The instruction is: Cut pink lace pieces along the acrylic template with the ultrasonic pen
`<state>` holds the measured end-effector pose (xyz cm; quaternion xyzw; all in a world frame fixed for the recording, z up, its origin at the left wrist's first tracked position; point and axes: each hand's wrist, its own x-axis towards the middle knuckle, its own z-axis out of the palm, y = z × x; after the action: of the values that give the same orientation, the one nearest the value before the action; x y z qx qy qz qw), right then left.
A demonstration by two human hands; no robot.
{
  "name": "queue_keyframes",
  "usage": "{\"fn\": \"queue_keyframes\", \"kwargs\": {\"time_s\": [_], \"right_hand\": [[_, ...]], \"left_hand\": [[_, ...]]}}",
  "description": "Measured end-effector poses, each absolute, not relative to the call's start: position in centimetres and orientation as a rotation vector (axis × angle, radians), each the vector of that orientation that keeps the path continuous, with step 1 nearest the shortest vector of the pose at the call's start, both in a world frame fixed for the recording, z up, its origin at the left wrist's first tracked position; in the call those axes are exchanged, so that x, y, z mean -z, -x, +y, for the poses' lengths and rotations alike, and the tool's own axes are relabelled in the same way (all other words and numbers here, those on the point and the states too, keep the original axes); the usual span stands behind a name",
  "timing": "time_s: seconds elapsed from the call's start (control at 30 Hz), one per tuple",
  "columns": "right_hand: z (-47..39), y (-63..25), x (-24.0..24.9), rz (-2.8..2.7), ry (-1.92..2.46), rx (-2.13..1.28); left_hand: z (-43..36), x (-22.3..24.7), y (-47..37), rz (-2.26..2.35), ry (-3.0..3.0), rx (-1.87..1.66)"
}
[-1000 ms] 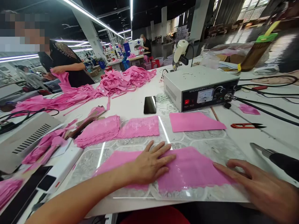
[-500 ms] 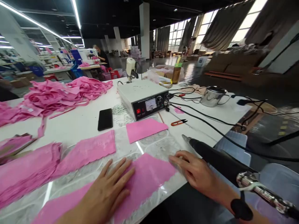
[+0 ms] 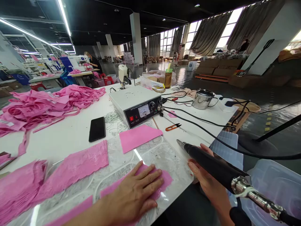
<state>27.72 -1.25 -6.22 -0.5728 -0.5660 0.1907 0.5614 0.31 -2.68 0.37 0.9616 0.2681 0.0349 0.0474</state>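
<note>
My left hand (image 3: 138,191) lies flat, fingers spread, on a pink fabric piece (image 3: 167,180) near the table's front edge. Part of that piece is hidden under the hand. My right hand (image 3: 204,174) is at the black barrel of a pen-shaped handpiece with a metal tip (image 3: 213,160). Its thumb shows on the left of the barrel and fingertips on the far side; the rest of the grip is hidden behind it. The tip points up and left above the table. Another pink piece (image 3: 138,136) lies in front of the white control box (image 3: 143,111).
Pink fabric stacks (image 3: 18,188) and a pink strap heap (image 3: 49,102) are at left. A black phone (image 3: 97,129), orange thread snips (image 3: 173,127) and a metal mug (image 3: 203,99) lie or stand on the table. A black cable (image 3: 199,130) crosses the right side above clear plastic bins (image 3: 272,185).
My right hand has left the fabric's right edge and moved to the handpiece barrel. My left hand has shifted right over the fabric. The view has turned slightly right.
</note>
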Motion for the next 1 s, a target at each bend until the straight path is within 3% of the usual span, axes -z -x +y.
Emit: {"fn": "queue_keyframes", "kwargs": {"time_s": [0.63, 0.87, 1.0], "right_hand": [[0.8, -25.7, 5.6, -0.963, 0.974, -0.576], [3.3, -25.2, 2.8, -0.743, 0.747, -0.426], [2.6, -25.5, 0.5, -0.673, 0.628, -0.593]], "left_hand": [[-3.1, 0.1, -0.3, 0.889, -2.951, -0.083], [-3.0, 0.2, -0.2, 0.914, -2.913, -0.081], [-3.1, 0.1, -0.2, 0.913, -2.906, -0.065]]}}
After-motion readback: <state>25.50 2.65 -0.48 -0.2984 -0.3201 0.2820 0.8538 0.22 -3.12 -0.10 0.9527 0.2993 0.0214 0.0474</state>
